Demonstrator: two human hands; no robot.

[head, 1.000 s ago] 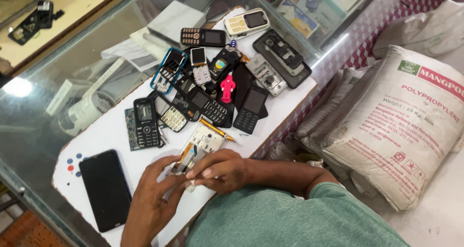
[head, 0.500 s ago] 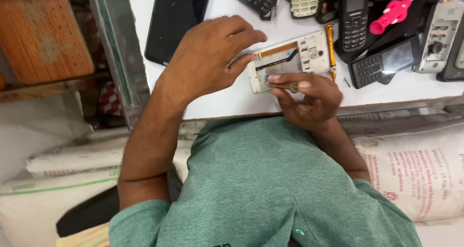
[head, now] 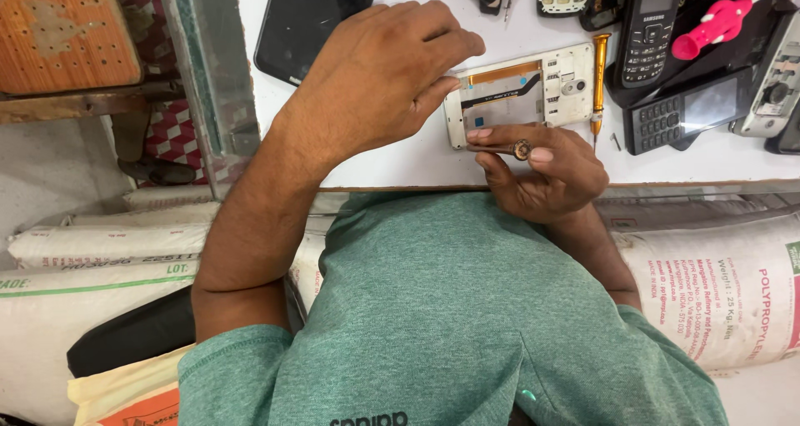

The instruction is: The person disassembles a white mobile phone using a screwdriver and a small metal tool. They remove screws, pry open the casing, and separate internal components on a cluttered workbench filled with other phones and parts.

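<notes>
We've got the opened white phone back frame with the orange flex strip (head: pixel 521 95) lying flat on the white table top (head: pixel 400 164), long axis running 9 to 3 o'clock, camera end at 3. Our left hand (head: pixel 375 76) arches over it, fingertips pressed on its 9 o'clock edge. Our right hand (head: pixel 546 172), at 6 o'clock, pinches a thin metal-capped screwdriver (head: pixel 500 149) lying along the frame's lower edge.

White counter top (head: pixel 417 164) w/ metal-framed edge (head: pixel 208 76), bright even light. Wooden perforated stool (head: pixel 62 30) top left over grey floor (head: pixel 50 168). White woven sacks (head: pixel 100 247) stacked below, red-white checked cloth (head: pixel 171 130) btwn.
</notes>
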